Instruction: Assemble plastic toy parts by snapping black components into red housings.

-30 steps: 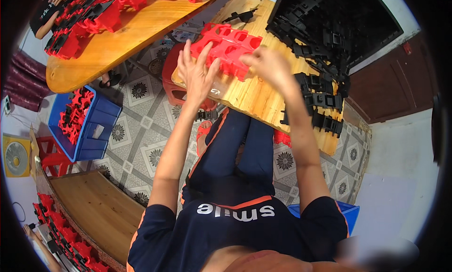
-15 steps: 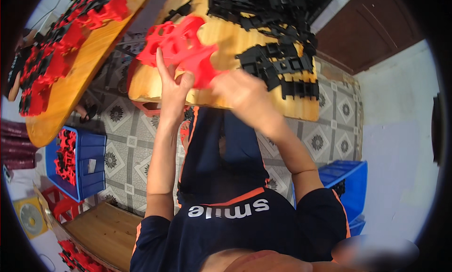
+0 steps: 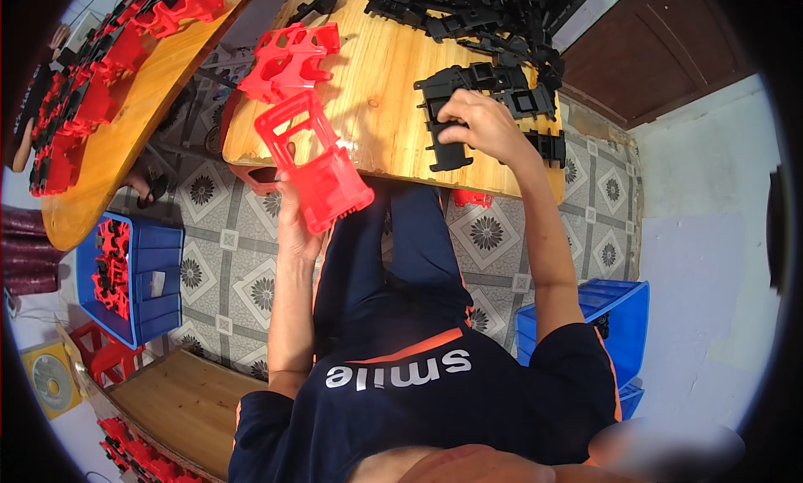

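Note:
My left hand (image 3: 297, 219) is closed around the lower side of a red plastic frame (image 3: 330, 186), which has an open window at one end and a solid panel at the other. The frame is tilted over the table's near left edge. Just beyond it, another red plastic piece (image 3: 288, 65) with several openings lies on the wooden table (image 3: 376, 90). My right hand (image 3: 485, 127) has its fingers curled over a flat black plastic bracket (image 3: 449, 148) at the table's near right. Its fingertips partly cover that bracket.
More black brackets (image 3: 510, 98) lie beside my right hand, with a heap (image 3: 452, 19) farther back. At the left, another table (image 3: 159, 123) bears rows of red and black pieces. Blue crates (image 3: 159, 274) stand on the floor on both sides. A wall borders the right.
My right hand has left the red frame and moved right to the black brackets, one of which has shifted. My left hand has drawn the frame nearer; the other red piece stays on the table.

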A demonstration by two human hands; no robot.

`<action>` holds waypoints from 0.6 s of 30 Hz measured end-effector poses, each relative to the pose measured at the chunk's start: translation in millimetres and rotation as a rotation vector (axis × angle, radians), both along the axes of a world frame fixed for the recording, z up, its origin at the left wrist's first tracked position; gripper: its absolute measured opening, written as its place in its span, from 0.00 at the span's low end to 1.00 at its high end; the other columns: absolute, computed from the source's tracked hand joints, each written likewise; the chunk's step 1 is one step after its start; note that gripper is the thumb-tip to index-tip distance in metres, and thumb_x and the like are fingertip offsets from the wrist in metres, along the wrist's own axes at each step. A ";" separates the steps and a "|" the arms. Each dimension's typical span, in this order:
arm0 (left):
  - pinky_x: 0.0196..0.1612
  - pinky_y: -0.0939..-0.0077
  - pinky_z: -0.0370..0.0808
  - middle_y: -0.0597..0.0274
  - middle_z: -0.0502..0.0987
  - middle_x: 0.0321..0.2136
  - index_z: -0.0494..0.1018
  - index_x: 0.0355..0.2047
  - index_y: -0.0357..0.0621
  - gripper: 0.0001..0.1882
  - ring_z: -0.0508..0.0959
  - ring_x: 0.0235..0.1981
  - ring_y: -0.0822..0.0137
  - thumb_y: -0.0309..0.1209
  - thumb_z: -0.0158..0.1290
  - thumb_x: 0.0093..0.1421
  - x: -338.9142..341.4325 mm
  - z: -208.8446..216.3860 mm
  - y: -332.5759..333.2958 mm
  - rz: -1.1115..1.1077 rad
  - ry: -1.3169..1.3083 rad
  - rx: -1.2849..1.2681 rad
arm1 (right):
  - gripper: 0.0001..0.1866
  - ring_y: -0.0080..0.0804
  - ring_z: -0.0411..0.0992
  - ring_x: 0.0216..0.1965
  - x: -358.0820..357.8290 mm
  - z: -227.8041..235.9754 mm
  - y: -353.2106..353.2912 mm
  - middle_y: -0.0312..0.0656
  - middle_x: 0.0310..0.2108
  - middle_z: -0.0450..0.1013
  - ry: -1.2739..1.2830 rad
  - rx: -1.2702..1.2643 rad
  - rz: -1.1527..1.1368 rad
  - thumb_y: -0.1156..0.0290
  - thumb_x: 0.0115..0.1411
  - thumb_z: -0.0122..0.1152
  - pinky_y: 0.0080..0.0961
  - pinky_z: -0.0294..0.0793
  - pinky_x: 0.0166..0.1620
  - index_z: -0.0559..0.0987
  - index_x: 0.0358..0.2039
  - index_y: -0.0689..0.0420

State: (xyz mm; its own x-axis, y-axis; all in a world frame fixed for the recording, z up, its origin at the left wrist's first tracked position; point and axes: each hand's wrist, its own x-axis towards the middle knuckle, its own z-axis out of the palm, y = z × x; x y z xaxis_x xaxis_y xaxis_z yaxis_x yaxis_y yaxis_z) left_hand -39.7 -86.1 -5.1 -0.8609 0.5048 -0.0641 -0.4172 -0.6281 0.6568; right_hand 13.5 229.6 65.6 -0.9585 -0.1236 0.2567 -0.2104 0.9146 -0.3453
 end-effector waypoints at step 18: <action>0.63 0.66 0.61 0.60 0.63 0.62 0.43 0.71 0.53 0.37 0.66 0.60 0.67 0.40 0.50 0.69 3.0 27.6 38.9 -0.074 0.166 -0.123 | 0.18 0.42 0.74 0.36 42.9 51.9 -107.6 0.44 0.35 0.73 0.331 -0.089 0.101 0.81 0.43 0.71 0.32 0.75 0.38 0.79 0.38 0.62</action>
